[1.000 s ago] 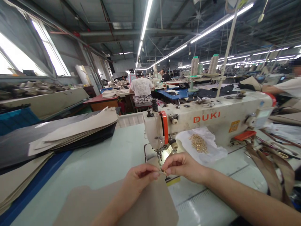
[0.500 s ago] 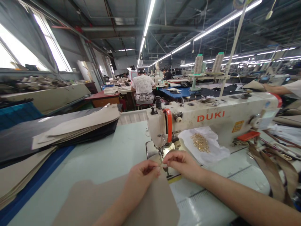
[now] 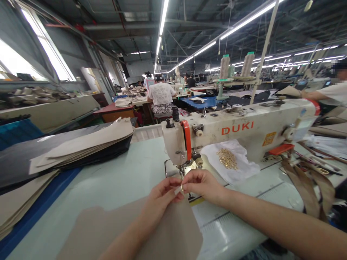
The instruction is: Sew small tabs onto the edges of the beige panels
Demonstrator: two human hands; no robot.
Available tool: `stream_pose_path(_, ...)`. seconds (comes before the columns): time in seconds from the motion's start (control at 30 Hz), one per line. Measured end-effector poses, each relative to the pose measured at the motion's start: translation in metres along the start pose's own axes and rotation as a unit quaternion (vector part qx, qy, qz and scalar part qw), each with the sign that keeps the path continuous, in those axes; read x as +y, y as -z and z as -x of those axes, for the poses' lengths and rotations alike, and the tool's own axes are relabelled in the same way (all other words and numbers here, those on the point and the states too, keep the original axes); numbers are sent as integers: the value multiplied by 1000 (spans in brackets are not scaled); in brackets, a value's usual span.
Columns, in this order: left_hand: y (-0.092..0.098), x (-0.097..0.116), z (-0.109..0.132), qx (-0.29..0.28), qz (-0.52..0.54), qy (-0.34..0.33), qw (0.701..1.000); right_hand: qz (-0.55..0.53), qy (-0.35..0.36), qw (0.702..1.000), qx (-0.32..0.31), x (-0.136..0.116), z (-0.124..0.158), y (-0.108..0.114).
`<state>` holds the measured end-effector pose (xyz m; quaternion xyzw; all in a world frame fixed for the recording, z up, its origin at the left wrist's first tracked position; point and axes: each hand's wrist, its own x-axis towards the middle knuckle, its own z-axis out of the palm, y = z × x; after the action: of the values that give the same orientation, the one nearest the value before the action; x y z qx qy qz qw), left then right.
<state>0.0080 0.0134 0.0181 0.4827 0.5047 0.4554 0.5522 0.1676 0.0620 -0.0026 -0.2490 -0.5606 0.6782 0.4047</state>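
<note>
Above a large beige fabric panel [image 3: 173,231], my two hands meet just in front of the sewing machine [image 3: 211,130] and its needle. Between the fingertips of my right hand [image 3: 203,186] is a small gold metal ring [image 3: 181,187], seen nearly edge-on. My left hand [image 3: 159,198] pinches from the other side, its fingers closed on what looks like a small pale strip [image 3: 177,189] touching the ring. Fingers hide most of both pieces. The panel lies flat under my left forearm, its right edge near the needle plate.
Behind my right hand, many gold rings [image 3: 227,159] lie on a white plastic bag [image 3: 246,168]. Stacked beige panels [image 3: 81,144] sit at the left. Brown straps [image 3: 322,180] hang at the right. Thread cones [image 3: 224,68] stand behind the machine; other people work beyond.
My hands have drawn together, and the gold ring now shows between my fingertips. The whole view has shifted slightly, so the machine sits a little further left and higher.
</note>
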Motion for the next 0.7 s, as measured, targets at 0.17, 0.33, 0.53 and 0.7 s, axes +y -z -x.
stream_pose_path(0.17,-2,0,2,-6,-3,1,1000,-25,-8,1000,-17,2,2,-4)
stream_pose_path(0.33,-2,3,2,-20,-24,13,999,15,12,999,-30,2,3,-2)
stream_pose_path(0.53,1,-2,-1,26,-137,-18,990,262,125,957,-12,-5,14,-5)
stream_pose_path(0.7,2,-6,1,73,-234,-44,968,355,173,919,-13,-4,17,-5)
